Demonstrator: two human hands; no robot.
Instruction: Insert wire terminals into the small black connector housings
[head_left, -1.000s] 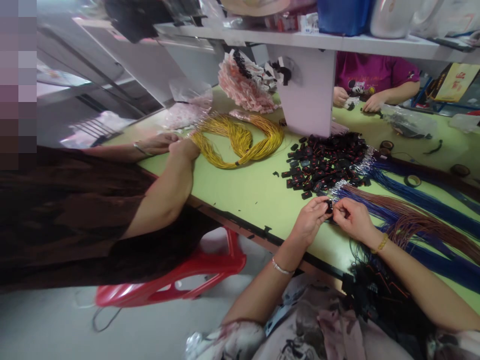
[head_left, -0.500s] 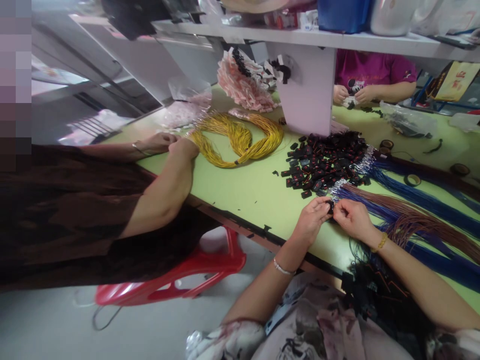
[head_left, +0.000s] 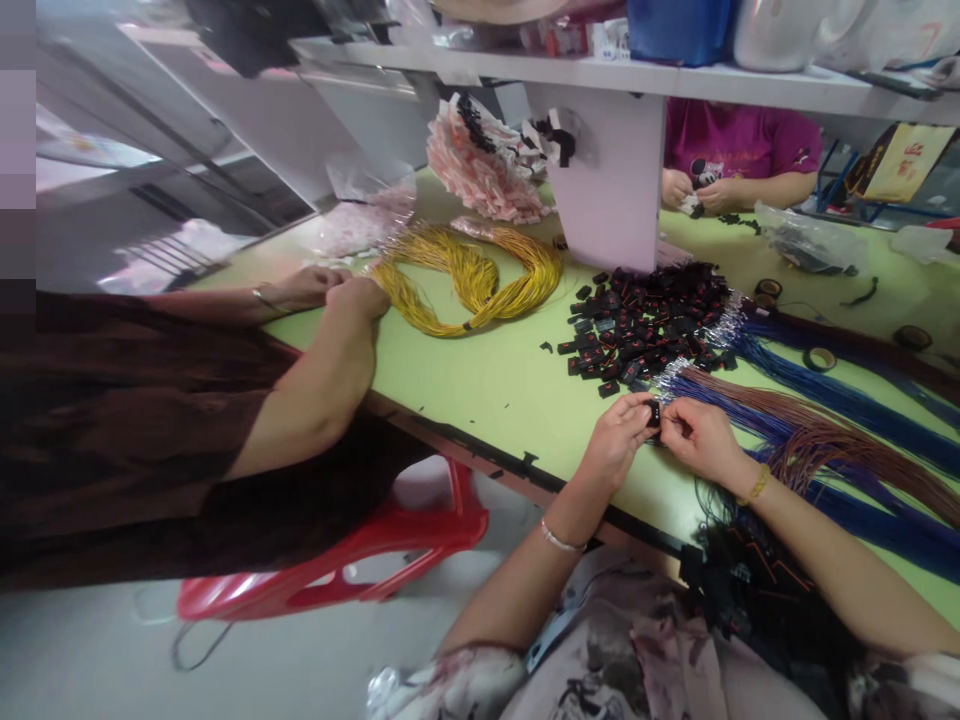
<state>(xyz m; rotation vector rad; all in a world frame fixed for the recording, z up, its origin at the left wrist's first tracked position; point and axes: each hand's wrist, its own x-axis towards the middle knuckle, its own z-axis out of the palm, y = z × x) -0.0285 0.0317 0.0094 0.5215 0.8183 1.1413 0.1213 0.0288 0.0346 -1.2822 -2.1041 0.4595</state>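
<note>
My left hand is closed on a small black plastic connector housing, held between thumb and fingers over the table's near edge. Close against it, my right hand pinches what looks like a thin wire at the housing's end; the fingers hide most of it. Just beyond my hands lies a heap of black connector housings, some with orange-red marks. To the right run bundles of blue wires and brown wires with silvery metal tips. Black assembled pieces with wires hang by my lap.
Left, a co-worker's hands are beside yellow wire bundles. Across, another person in a purple shirt handles small parts. A shelf support, pink-white connector pile, tape rolls and a red stool are around.
The black housing has turned in my left hand, showing more of its face. My right fingers have shifted slightly at its end. The whole view has moved a little.
</note>
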